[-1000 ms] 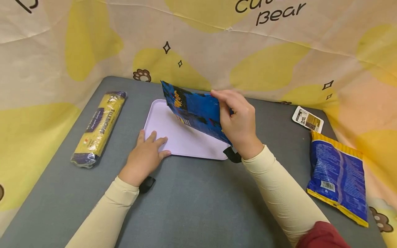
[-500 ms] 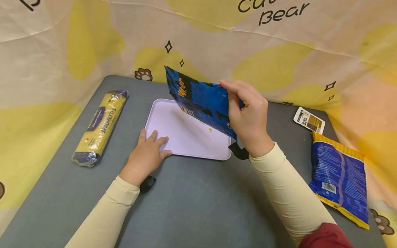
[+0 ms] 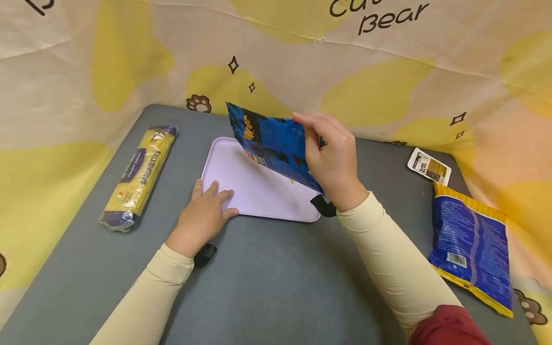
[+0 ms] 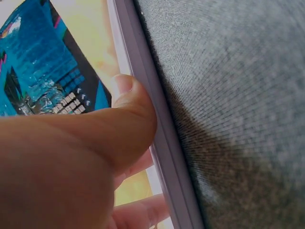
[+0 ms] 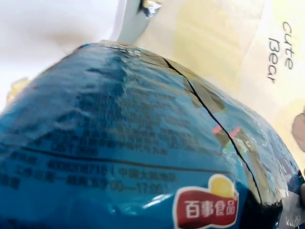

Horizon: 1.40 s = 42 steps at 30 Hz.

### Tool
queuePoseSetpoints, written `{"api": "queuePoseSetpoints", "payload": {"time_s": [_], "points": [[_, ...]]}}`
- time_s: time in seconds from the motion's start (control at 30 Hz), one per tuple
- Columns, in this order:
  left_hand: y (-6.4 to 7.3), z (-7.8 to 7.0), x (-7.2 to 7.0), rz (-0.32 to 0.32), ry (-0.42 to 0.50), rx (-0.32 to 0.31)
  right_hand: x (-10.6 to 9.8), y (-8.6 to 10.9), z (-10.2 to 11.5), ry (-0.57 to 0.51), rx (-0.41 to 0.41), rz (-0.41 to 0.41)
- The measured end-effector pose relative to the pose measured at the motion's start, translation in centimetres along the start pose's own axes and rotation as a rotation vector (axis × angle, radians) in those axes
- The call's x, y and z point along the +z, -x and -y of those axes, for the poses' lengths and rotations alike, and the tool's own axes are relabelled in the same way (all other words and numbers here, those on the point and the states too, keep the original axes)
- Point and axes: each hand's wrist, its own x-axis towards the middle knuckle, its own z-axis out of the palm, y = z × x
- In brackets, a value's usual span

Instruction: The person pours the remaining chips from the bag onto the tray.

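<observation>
A blue snack bag [image 3: 280,143] hangs tilted over a lilac tray [image 3: 267,203]. My right hand [image 3: 332,163] grips the bag's right end, with the thumb and index finger at its upper edge. Chinese print and a red logo cover the bag's side in the right wrist view. Beneath it, a small yellow crumb [image 3: 292,181] lies on the tray, and a yellow snack piece [image 5: 18,89] shows past the bag in the right wrist view. Spread over the tray's front left corner, my left hand [image 3: 200,223] rests with straight fingers, its thumb [image 4: 131,107] along the rim.
A spaghetti pack [image 3: 140,179] lies to the left of the tray on the grey table [image 3: 267,282]. At the right are a blue and yellow bag [image 3: 472,249] and a small white-edged packet [image 3: 429,166]. Patterned cloth [image 3: 276,48] rises behind the table.
The snack bag in my right hand went up and right, then came back left and slightly down. Yellow crumbs have appeared on the tray. My left hand stays in place.
</observation>
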Motion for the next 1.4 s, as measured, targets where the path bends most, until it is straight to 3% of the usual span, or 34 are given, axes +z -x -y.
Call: {"api": "queuePoseSetpoints", "payload": {"time_s": [0.13,0.33,0.5,0.77,1.03,1.17,1.4], "points": [[0.0,0.2,0.1,0.002,-0.003,0.005,-0.1,-0.5,0.2,-0.007,-0.012,-0.035],[-0.1,0.2,0.0,0.007,0.004,0.005,1.0,0.4,-0.7,0.055,0.005,0.092],[-0.1,0.1,-0.1,0.008,0.011,0.000,1.1,0.6,-1.1,0.048,0.049,0.098],[-0.1,0.1,0.1,0.008,0.018,0.001,-0.5,0.1,-1.1,0.075,0.117,0.336],[-0.2,0.3,0.3,0.001,0.005,0.008,-1.2,0.1,-1.0,0.158,0.245,0.617],[-0.2,0.3,0.3,-0.001,0.004,0.011,-1.5,-0.4,-0.7,0.169,0.208,0.608],[-0.2,0.3,0.3,-0.006,0.004,0.009,-3.7,-3.5,1.3,0.176,0.183,0.509]]}}
